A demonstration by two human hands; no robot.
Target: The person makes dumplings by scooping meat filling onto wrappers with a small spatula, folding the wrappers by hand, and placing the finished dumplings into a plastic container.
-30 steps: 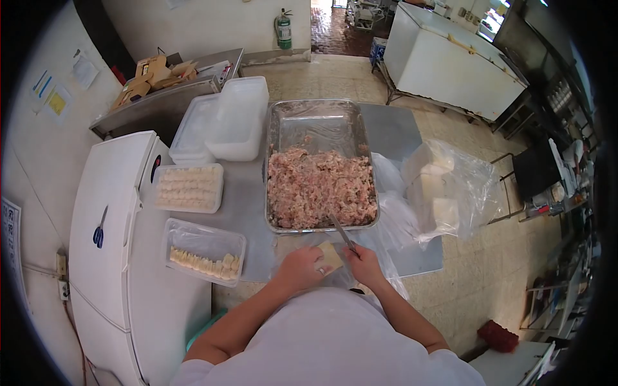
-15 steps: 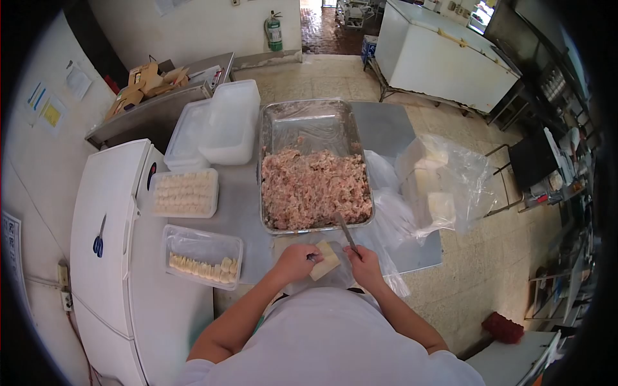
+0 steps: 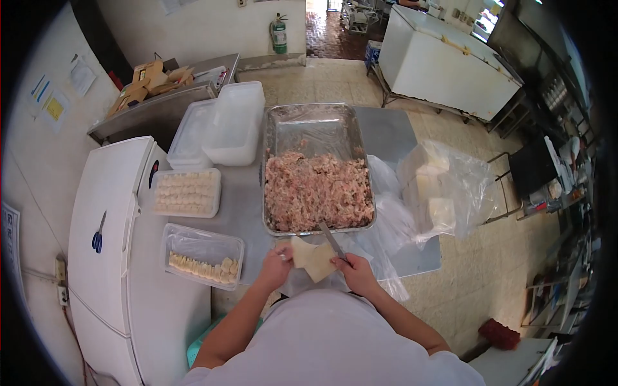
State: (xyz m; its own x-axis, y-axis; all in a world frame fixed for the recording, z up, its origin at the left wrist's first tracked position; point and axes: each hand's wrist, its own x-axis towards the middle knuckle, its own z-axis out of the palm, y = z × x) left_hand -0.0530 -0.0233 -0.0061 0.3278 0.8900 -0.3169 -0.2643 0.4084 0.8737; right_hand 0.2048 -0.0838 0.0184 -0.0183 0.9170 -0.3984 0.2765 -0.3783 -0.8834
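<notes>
Between my two hands are thin pale wrapper sheets (image 3: 318, 260), spread so that two pieces show, one overlapping the other. My left hand (image 3: 275, 267) pinches the left piece at its edge. My right hand (image 3: 355, 271) is closed round the handle of a knife (image 3: 331, 240) and also touches the right piece with its fingertips. The blade points up and left, its tip at the near rim of a metal tray (image 3: 362, 138). Ground meat mixture (image 3: 318, 190) fills the near part of that tray.
Left of the tray lie a tub of dumplings in rows (image 3: 187, 193), a partly filled tub (image 3: 205, 256) and stacked empty tubs (image 3: 235, 122). Plastic-bagged stacks of wrappers (image 3: 438, 186) stand on the right. A white fridge (image 3: 106, 244) with scissors (image 3: 98, 239) is at far left.
My left hand has moved left with one wrapper piece, which now shows apart from the other. My right hand has shifted slightly and its fingertips now meet the other piece.
</notes>
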